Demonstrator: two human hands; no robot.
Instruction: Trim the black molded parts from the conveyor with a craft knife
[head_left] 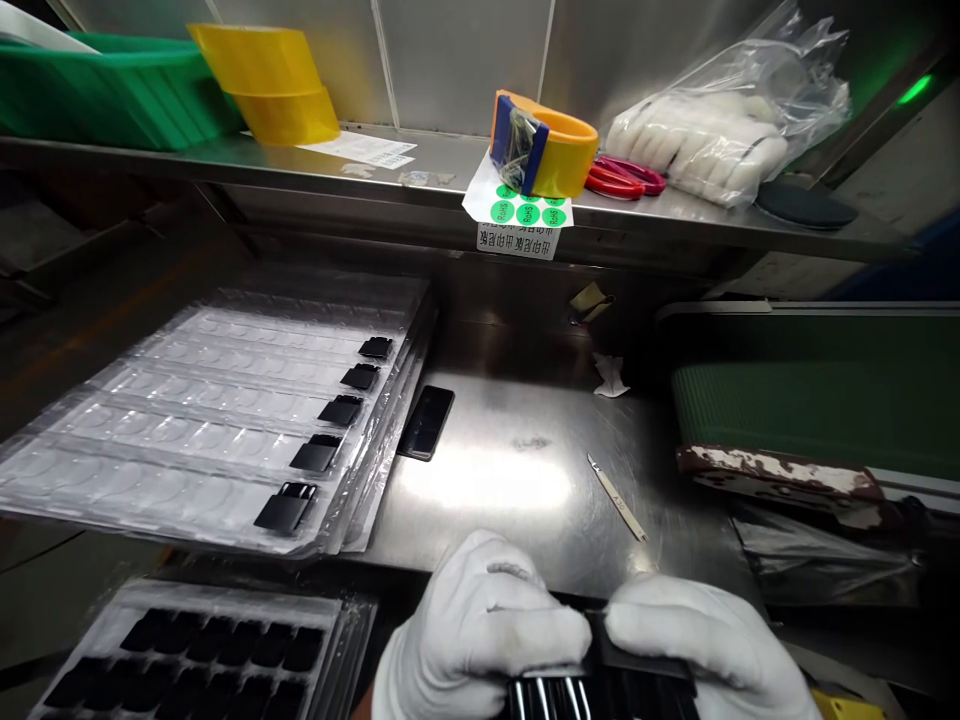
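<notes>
My left hand [480, 630], in a white glove, is closed near the bottom edge with its thumb over black plastic parts [551, 697] with shiny ridges. Close beside it, my right hand [705, 640], also gloved, grips black plastic parts [645, 685] as well. Whether the two groups are joined I cannot tell; their lower portions run out of frame. To the left, a stack of clear blister trays [187, 400] carries several black parts [315, 452] along its right side. A lower tray [247, 600] has rows of dark pieces [202, 690].
On the steel table lie a phone [427, 422], a scalpel [616, 500] and a crumpled scrap [610, 375]. The shelf holds a green bin [120, 95], yellow tape rolls [274, 85], a tape dispenser [544, 145], red scissors [622, 178] and bagged gloves [705, 140]. A green conveyor [825, 390] stands right.
</notes>
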